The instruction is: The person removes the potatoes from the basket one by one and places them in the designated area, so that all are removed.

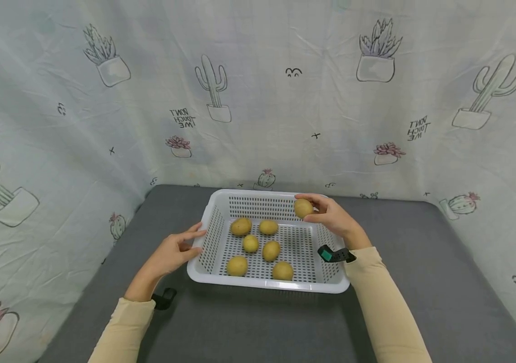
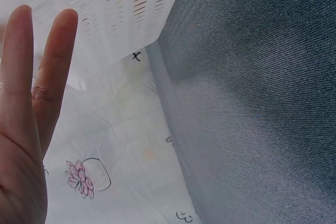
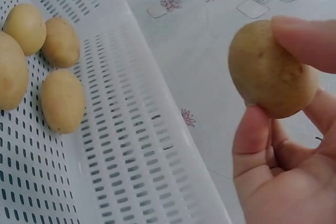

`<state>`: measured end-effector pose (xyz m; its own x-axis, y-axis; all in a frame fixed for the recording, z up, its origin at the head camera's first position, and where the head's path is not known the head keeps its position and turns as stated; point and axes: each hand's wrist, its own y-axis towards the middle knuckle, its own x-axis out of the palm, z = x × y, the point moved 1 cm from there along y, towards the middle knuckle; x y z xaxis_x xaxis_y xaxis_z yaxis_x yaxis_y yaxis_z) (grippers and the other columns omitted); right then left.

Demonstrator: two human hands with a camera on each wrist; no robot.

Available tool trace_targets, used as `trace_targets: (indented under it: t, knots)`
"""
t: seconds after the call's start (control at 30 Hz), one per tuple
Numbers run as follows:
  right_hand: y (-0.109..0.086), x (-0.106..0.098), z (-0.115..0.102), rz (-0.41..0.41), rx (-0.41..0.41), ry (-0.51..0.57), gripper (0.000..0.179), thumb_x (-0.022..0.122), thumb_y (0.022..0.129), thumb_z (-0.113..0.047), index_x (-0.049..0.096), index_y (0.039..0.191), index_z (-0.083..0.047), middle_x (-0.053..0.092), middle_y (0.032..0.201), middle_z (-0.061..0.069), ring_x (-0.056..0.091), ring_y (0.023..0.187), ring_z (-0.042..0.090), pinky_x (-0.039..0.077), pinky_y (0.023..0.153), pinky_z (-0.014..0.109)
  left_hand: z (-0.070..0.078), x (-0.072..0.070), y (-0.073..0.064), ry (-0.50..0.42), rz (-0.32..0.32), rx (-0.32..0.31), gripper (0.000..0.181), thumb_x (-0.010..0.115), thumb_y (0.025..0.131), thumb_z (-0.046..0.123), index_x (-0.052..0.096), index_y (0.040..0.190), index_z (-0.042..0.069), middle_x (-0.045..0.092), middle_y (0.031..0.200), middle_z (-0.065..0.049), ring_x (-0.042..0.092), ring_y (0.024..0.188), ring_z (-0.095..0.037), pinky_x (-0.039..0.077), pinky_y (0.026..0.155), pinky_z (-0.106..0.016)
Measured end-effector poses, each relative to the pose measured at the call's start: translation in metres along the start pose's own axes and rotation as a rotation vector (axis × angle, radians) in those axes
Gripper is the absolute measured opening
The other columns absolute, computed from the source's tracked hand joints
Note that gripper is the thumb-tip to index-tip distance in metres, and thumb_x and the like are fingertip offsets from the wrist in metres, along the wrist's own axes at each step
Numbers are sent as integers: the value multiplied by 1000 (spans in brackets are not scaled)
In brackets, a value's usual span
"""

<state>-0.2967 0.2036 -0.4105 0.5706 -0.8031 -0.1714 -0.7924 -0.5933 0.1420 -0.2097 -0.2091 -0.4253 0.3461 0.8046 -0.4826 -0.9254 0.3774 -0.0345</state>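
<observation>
A potato [image 1: 303, 208] is pinched between the thumb and fingers of my right hand [image 1: 330, 217], held up at the back right of a white slotted plastic basket [image 1: 269, 285]. In the right wrist view, this potato [image 3: 268, 72] appears above the basket's rim. Several more potatoes [image 1: 282, 270] lie spread over the basket floor, mostly in its left and middle. My left hand [image 1: 172, 256] is at the basket's left rim, its fingertips by the edge. Two of its fingers [image 2: 55, 61] look straight beside the basket wall in the left wrist view.
The basket stands on a table with a dark grey cloth [image 1: 258, 327]. A pale curtain [image 1: 258, 91] printed with potted cacti hangs behind and along the sides. Black bands [image 1: 339, 254] circle both wrists.
</observation>
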Motion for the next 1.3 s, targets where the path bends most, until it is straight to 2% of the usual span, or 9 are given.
trace_targets:
  t: [0.47, 0.73, 0.93, 1.07, 1.3]
  knots:
    - [-30, -9, -13, 73, -115, 0, 56, 57, 90, 5, 38, 142, 2, 47, 128, 2, 55, 107, 11, 50, 81, 25, -3, 0, 1, -18, -11, 30, 54, 62, 91, 8, 42, 140, -5, 19, 156, -21, 65, 101, -36, 51, 75, -24]
    - [-53, -20, -22, 76, -218, 73, 55, 52, 90, 11, 34, 142, 7, 49, 127, 3, 57, 104, 9, 49, 83, 23, -3, 0, 1, -34, -13, 26, 54, 62, 91, 6, 42, 139, -7, 19, 156, -21, 65, 101, -37, 51, 73, -23]
    - [-77, -29, -24, 140, -239, 74, 56, 49, 89, 17, 33, 142, 8, 50, 125, 3, 58, 106, 8, 49, 84, 21, -4, 0, 1, -26, -11, 19, 53, 61, 91, 5, 42, 139, -6, 19, 156, -20, 66, 100, -37, 51, 72, -23]
    - [-92, -35, -20, 187, -287, 72, 57, 48, 88, 19, 32, 142, 10, 51, 123, 5, 57, 106, 7, 49, 84, 19, -3, 0, 1, -10, -9, 11, 53, 62, 91, 6, 43, 139, -5, 19, 156, -20, 66, 100, -36, 50, 71, -24]
    - [-112, -42, -5, 288, -376, 122, 55, 53, 90, 12, 31, 140, 16, 51, 126, 9, 56, 108, 12, 46, 86, 21, 0, -2, 1, 6, -7, 5, 53, 61, 92, 6, 42, 140, -4, 19, 156, -19, 64, 104, -37, 50, 72, -24]
